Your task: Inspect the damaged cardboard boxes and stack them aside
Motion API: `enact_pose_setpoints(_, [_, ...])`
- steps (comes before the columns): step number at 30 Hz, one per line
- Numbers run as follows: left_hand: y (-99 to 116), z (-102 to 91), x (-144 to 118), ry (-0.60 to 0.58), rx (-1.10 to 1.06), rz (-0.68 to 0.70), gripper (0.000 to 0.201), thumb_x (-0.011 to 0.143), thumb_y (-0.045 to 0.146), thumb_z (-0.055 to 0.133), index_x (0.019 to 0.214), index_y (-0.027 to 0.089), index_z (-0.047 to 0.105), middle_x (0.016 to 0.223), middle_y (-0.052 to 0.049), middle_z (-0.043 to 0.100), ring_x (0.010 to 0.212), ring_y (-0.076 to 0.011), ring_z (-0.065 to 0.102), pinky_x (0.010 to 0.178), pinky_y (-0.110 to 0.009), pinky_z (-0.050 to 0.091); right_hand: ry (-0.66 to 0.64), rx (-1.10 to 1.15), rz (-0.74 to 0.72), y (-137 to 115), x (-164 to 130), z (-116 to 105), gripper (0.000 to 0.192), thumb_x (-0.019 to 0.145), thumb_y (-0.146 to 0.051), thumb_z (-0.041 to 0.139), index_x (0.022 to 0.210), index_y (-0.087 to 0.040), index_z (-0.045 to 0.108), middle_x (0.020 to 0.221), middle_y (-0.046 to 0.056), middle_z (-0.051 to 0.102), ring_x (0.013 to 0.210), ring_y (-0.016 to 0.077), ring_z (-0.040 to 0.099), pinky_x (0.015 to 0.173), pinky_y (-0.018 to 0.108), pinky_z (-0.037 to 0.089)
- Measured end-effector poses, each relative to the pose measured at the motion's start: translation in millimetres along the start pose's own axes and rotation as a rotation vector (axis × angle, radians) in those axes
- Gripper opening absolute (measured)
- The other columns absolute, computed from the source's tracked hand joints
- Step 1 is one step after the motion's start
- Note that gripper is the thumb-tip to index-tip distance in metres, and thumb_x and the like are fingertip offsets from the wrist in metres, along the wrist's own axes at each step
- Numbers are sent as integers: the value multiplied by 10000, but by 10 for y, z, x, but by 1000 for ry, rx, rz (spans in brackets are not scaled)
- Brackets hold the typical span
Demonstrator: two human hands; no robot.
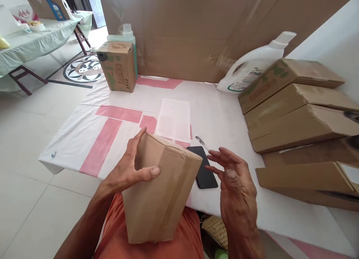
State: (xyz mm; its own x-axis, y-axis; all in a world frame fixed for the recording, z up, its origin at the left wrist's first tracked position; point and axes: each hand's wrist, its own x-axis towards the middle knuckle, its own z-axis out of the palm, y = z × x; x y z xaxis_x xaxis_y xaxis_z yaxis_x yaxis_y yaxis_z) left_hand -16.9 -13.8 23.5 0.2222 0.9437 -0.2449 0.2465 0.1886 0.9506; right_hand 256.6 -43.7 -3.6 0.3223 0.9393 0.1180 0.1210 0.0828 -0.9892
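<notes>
The left hand (127,169) grips a taped brown box (157,188), holding it up over the person's lap at the near edge of the table (224,113). The right hand (235,184) is open and holds nothing, just beside the box. A black phone (203,169) and a pen (201,141) lie close by. It looks like the box is being checked. The free hand would need to steady its other side.

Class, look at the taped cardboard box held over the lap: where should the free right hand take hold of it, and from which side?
Probably the box's bare right face, coming from the right. The left hand already clamps its upper left edge, and the open right hand hovers beside that flat side.
</notes>
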Motion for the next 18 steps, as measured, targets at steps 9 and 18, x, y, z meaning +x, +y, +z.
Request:
enact_pose_setpoints(9, [71,128,-187,152,165,40,1317,670,694,937,1734,405,216,1645,-147,373,1523,-439,397,1235,-676,382,-211,-261,-53,-319,-221,372,779,984,-669,666,1651,-340,435,1718,125,397,1590,402,370,1291,670,332])
enact_pose_setpoints(18, [-64,45,-14,184,72,105,668,966,610,722,1539,304,569,1364,-114,617,1053,-244,645,887,-403,592,-358,-56,168,44,-87,236,974,932,-822,596,1726,-345,297,1824,82,256,1690,354,197,1358,613,200])
